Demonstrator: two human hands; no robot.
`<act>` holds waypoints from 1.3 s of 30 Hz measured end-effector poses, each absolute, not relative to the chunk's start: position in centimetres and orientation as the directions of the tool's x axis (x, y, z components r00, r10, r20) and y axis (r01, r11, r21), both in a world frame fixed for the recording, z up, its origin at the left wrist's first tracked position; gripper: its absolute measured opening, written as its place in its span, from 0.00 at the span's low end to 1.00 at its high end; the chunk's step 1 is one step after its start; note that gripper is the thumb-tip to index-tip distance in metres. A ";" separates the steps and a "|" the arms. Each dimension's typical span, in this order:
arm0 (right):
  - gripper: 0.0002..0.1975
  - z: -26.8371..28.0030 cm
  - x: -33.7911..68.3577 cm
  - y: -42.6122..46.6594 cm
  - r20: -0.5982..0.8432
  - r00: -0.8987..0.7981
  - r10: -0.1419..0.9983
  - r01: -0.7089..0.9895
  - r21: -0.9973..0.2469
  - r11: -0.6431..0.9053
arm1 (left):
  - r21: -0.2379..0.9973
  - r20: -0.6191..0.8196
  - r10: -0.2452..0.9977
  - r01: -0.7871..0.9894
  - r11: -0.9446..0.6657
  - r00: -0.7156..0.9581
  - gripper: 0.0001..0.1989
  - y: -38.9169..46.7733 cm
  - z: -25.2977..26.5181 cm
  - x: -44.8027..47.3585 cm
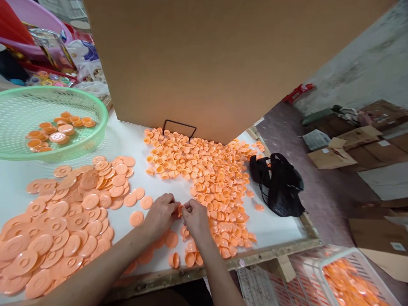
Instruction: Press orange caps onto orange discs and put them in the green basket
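My left hand [159,216] and my right hand [196,219] meet near the front of the white table, fingertips pinched together around a small orange plastic cup [180,210]. The fingers cover most of it, so its full shape is hidden. Left of my hands spreads a heap of flat orange plastic saucers [73,219] with round raised centres. Beyond and to the right lies a pile of small orange cups [219,191], tipped every way. A few loose cups [174,259] rest by the table's front edge, below my hands.
A large cardboard box [204,72] stands at the back. A green mesh basket [95,142] at left holds several cups joined to saucers. On the right are a black bag [280,187] and the table's wooden edge [306,244]; below stands a white crate [376,263] of orange pieces.
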State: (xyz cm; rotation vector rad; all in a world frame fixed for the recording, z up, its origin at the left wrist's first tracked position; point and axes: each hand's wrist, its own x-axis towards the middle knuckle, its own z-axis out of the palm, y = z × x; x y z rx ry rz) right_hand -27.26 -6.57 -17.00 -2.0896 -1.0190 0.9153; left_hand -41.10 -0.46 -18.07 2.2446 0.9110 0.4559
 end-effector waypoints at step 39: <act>0.10 -15.0 -27.1 -12.1 -0.065 0.245 0.967 0.680 -0.699 -0.220 | 0.892 0.130 0.788 0.418 0.172 -0.601 0.26 15.0 -3.0 -61.8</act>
